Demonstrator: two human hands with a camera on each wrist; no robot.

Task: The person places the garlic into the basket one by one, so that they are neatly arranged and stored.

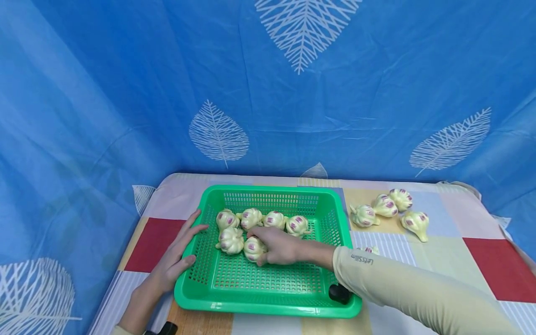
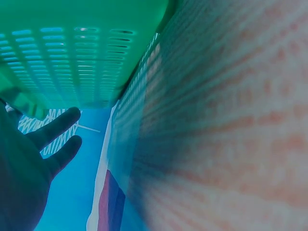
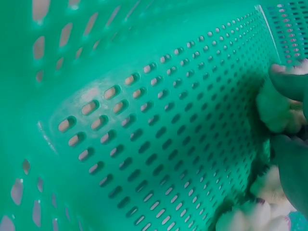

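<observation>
- Green plastic basket [image 1: 268,309] stands on the cloth-covered surface [image 1: 444,256].
- Right hand [image 1: 279,245] reaches into the basket's middle; fingers curled, thumb on the near side, gripping one garlic bulb [image 1: 252,250].
- A neighbouring bulb [image 1: 231,240] sits just left of it; a far row of four bulbs [image 1: 297,225] lies behind.
- Left hand [image 1: 176,256]: fingers straight and spread, at the basket's left rim.
- Outside, to the right: a far cluster of four loose bulbs [image 1: 385,205] on the surface; another partly hidden behind the right sleeve [image 1: 389,270].
- Judgement: light pinch round the bulb's body suits best; ease the fingers apart only with the base settled, lest it roll into its neighbours.
- Left hand best kept steadying the rim; right forearm clear of the right wall.
</observation>
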